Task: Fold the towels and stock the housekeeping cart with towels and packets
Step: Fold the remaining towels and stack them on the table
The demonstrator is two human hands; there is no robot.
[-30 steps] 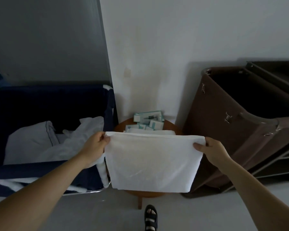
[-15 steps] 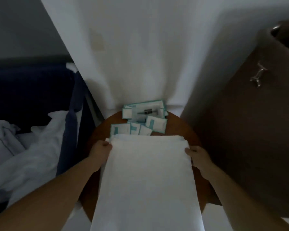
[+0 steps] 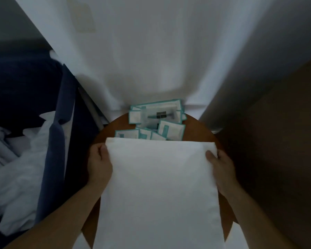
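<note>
We are looking down at a white wall [image 3: 160, 51] filling the top of the view. A dark brown cart [image 3: 276, 159] is taking up the right side; it is too dim to tell any detail. A white towel [image 3: 160, 186] is running up the middle as a long folded rectangle, with its near end going off the bottom edge and its far edge overlapping the nearest packets. It is lying over the table, but we cannot tell whether it is fully resting there. A navy hamper [image 3: 57, 159] is standing on the left, just beside the table, and crumpled white linen [image 3: 22, 186] is heaped inside it. A round brown table [image 3: 201, 130] is sitting between hamper and cart, mostly covered by the towel, with its far rim against the wall. White packets [image 3: 156, 119] with teal borders are piling up loosely at the table's far side, and a clear one with a dark item inside is lying on top. The left hand [image 3: 99, 164] is pinching the towel's left edge near the far corner, thumb on top and fingers curled under. The right hand [image 3: 221, 169] is pinching the right edge at the same height, thumb on top, with its fingers hidden beneath the cloth.
</note>
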